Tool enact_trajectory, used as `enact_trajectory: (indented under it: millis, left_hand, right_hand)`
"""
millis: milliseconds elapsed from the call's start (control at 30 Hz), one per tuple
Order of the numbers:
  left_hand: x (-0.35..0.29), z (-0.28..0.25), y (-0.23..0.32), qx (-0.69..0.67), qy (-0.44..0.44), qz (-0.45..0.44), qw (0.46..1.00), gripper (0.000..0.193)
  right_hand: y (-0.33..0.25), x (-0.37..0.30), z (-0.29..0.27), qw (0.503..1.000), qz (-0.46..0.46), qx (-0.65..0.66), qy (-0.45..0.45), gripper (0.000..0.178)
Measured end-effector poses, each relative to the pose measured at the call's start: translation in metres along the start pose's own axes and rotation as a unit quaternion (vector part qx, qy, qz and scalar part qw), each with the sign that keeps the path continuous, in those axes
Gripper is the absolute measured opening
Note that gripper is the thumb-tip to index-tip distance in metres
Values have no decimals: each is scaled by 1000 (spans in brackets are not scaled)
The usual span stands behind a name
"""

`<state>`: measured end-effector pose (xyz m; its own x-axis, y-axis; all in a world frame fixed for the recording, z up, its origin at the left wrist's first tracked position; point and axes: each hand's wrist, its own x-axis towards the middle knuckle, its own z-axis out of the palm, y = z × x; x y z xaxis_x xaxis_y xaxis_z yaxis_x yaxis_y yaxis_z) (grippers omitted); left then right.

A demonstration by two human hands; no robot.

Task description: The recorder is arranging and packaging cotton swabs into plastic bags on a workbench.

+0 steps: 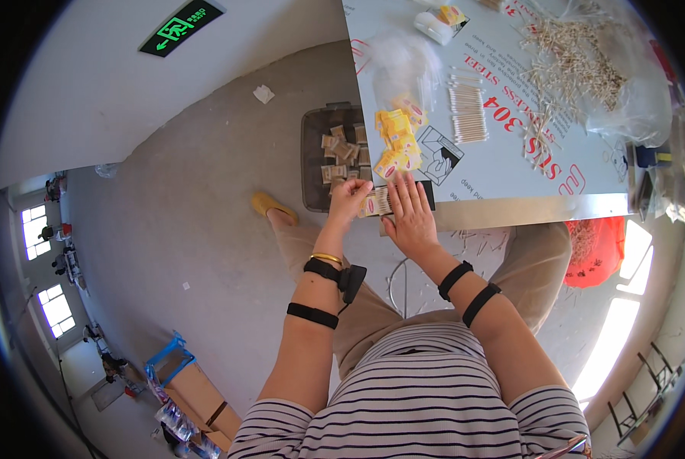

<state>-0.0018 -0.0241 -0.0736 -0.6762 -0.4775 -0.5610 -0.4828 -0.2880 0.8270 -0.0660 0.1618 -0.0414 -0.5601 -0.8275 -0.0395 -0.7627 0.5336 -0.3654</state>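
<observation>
- Left hand is curled nearly closed, pinching the end of a small packet right at the table's near edge, just above the grey bin of filled packets on the floor.
- Right hand lies flat, fingers spread, pressing on the packet's other end — it grips nothing.
- Behind the hands, a heap of yellow packets, then a neat row of cotton swabs mid-table, and a loose pile of swabs toward the far right corner.
- My take: keep the flat palm steady so the sticks stay lined up, and pull with the pinch slowly — rushing probably skews them.
</observation>
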Motion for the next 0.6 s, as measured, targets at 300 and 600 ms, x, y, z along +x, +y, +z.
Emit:
enact_trajectory:
  millis: [300,600]
  left_hand:
    - [-3,1,10,71,-17,7,997,24]
    - [-32,-5,10,-81,87,-7,993,36]
  right_hand:
    - [0,0,-1,1000,-6,18,10,81]
    - [25,-9,-25,995,5,93,21,81]
